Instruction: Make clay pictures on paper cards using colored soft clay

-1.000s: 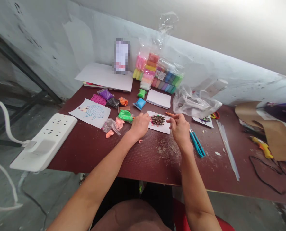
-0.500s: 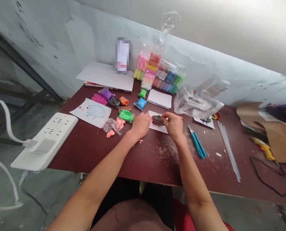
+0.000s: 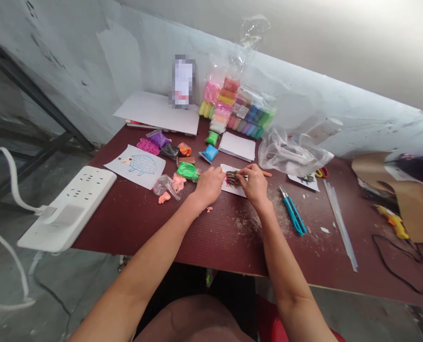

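A small dark, ridged piece with pink and green bits (image 3: 232, 178) lies on a white card (image 3: 237, 191) between my hands. My left hand (image 3: 209, 184) rests at the card's left edge, fingers curled together; what they hold, if anything, is hidden. From the right, my right hand (image 3: 254, 183) has its thumb and fingertips pinched at the dark piece's right end; anything between them is too small to name. An orange stick (image 3: 267, 174) shows just beyond my right hand. Packets of green clay (image 3: 187, 171) and blue clay (image 3: 209, 153) lie near my left hand.
Left are a hedgehog drawing (image 3: 140, 164) and a white power strip (image 3: 69, 209). Bagged clay (image 3: 247, 114) and white paper (image 3: 237, 146) stand behind. To the right lie a teal cutter (image 3: 293, 213), clear sticks (image 3: 341, 228), a plastic bag (image 3: 292, 152) and a yellow glue gun (image 3: 393, 222).
My right hand has shifted slightly left and up along the dark piece, uncovering more of the orange stick. My left hand keeps its place. The whole view has moved a little.
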A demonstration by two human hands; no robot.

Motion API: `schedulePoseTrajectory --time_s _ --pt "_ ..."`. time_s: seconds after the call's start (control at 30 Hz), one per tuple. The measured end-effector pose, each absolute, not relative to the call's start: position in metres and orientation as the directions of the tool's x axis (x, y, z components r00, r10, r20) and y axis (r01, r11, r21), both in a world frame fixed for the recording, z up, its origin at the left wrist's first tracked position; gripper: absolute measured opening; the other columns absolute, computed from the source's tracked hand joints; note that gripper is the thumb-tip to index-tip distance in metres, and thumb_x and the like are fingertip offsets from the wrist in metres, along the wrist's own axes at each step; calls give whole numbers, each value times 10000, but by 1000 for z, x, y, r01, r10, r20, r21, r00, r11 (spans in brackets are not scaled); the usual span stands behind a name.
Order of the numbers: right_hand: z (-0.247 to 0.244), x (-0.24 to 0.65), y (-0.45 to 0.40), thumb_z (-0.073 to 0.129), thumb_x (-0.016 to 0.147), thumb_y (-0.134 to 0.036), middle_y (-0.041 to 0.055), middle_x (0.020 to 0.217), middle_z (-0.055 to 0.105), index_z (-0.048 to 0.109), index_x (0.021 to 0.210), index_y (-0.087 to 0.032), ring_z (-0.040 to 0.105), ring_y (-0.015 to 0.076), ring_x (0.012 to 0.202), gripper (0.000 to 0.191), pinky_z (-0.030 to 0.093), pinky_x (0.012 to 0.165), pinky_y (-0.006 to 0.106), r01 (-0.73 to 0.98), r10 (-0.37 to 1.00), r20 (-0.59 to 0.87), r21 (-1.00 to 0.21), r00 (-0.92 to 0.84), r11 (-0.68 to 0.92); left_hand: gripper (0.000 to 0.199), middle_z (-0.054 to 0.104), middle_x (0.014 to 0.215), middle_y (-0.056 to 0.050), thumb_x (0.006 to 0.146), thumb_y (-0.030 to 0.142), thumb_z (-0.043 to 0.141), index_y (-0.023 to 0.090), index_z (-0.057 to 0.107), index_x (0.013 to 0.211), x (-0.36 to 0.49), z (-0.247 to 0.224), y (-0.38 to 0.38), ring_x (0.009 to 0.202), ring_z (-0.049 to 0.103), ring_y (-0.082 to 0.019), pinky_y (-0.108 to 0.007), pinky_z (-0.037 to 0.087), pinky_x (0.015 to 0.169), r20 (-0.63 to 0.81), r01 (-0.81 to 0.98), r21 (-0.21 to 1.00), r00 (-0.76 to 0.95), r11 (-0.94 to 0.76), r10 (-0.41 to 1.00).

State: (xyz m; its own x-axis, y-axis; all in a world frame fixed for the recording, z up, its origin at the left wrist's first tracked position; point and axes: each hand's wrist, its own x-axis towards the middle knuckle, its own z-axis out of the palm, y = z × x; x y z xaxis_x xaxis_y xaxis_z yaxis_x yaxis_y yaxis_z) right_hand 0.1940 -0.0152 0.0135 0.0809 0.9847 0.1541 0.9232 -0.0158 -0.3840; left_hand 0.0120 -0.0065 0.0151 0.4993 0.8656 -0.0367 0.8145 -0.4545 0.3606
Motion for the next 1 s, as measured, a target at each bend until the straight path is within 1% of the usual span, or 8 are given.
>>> schedulePoseTrajectory --time_s 0.3,0.47,0.57,0.77,1.0 --pt "14 197 -16 605 955 -241 112 1096 694 834 975 -197 655 260 1043 234 507 867 358 921 987 149 -389 56 7 375 695 1242 -137 1074 121 391 138 745 1198 12 17 -7 1186 613 -266 -348 524 928 -46 815 355 504 -457 863" --pt "14 198 -18 558 905 -166 102 1084 694 835 984 -201 659 244 992 290 512 882 363 906 984 172 -421 39 37 367 696 1231 -137 1068 115 399 141 744 1191 12 16 -7 1175 613 -261 -339 522 926 -36 814 356 503 -459 864" --pt "16 198 -21 535 879 -140 99 1088 693 834 995 -201 655 236 957 327 512 875 366 905 980 189 -424 64 23 360 697 1229 -136 1061 107 408 142 743 1188 12 15 -6 1171 613 -261 -341 522 933 -27 810 362 503 -461 864" --pt "18 196 -23 534 877 -137 107 1113 697 838 955 -214 653 267 1087 323 517 890 371 917 982 164 -399 94 -21 361 699 1233 -137 1050 85 411 141 743 1181 12 17 -7 1182 615 -263 -348 530 941 -42 814 364 500 -453 865" --pt "17 196 -22 504 851 -106 98 1074 697 848 945 -219 660 254 1043 374 524 918 370 896 983 167 -444 76 6 371 696 1272 -129 1084 124 376 137 704 1255 12 20 -8 1226 620 -266 -364 524 1010 -49 815 377 492 -440 869"
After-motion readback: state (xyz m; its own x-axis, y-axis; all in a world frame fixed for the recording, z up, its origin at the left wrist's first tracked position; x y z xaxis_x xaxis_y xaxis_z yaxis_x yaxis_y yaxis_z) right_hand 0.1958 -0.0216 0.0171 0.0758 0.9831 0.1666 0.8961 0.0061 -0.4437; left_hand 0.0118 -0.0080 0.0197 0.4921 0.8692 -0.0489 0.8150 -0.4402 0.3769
